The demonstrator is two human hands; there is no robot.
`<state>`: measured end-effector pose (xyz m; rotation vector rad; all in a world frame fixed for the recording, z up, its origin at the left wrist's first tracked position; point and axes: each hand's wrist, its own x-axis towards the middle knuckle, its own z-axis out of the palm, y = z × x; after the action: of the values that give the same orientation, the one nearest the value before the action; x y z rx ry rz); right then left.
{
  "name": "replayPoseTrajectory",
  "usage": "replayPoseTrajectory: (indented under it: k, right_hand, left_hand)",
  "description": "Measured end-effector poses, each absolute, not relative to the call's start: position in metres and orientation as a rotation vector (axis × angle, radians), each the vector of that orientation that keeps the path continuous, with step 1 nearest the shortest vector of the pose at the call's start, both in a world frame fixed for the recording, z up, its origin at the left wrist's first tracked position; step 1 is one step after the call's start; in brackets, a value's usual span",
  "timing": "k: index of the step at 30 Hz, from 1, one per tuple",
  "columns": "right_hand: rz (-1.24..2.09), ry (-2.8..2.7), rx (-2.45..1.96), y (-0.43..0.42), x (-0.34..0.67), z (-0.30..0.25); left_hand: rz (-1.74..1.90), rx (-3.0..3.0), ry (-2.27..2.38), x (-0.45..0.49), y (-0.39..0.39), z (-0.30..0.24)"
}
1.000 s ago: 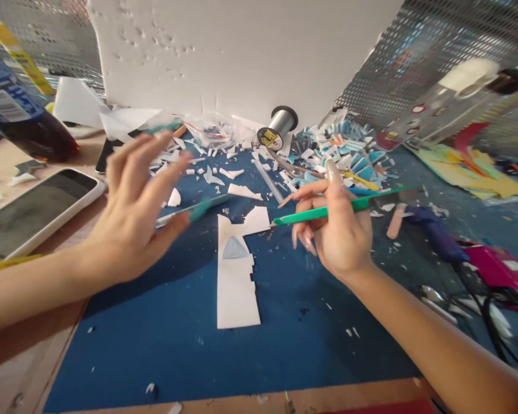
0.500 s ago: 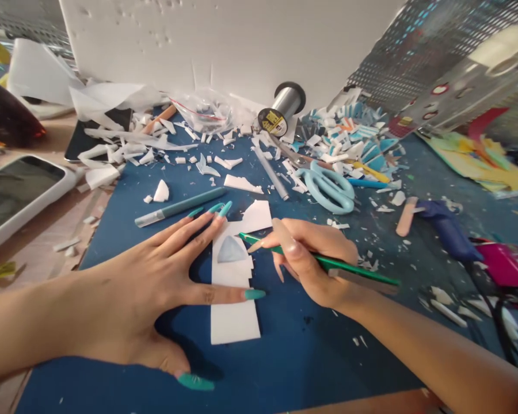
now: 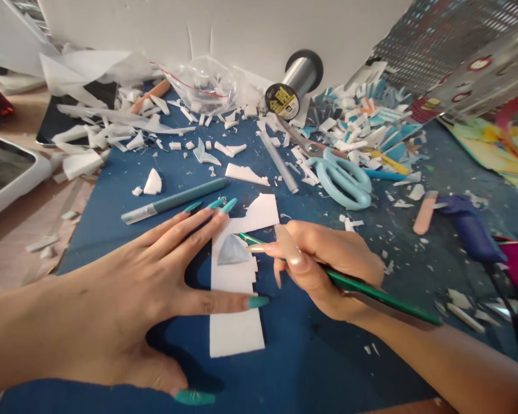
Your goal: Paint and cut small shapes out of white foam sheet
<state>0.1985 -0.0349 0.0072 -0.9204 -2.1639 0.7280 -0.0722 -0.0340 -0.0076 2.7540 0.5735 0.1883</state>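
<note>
My left hand (image 3: 155,282) lies flat with fingers spread, pressing a white foam piece (image 3: 237,328) onto the blue cutting mat (image 3: 302,356). A small grey-blue triangle (image 3: 233,252) sits on the foam between my two hands. My right hand (image 3: 323,267) is closed around a green craft knife (image 3: 371,290), and its tip touches the foam beside the triangle. A teal pen-shaped tool (image 3: 176,200) lies just beyond my left fingertips.
Light blue scissors (image 3: 343,178), a thread spool (image 3: 293,85), a plastic bag (image 3: 205,86) and many white and blue foam scraps (image 3: 362,132) litter the far mat. A phone in a white case (image 3: 8,175) lies left. A blue glue gun (image 3: 470,227) lies right.
My left hand came down from the air and now presses flat on the foam. My right hand lowered the green knife to the triangle. The view moved closer.
</note>
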Motion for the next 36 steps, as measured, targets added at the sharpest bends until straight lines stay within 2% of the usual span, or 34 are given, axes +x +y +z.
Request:
replayPoseTrajectory:
  k: [36]
  right_hand:
    - [0.674,-2.229,-0.878,-0.0306,0.1915,0.0043]
  left_hand:
    - [0.222,2.730,0.603,-0.0746,-0.0355,-0.0110]
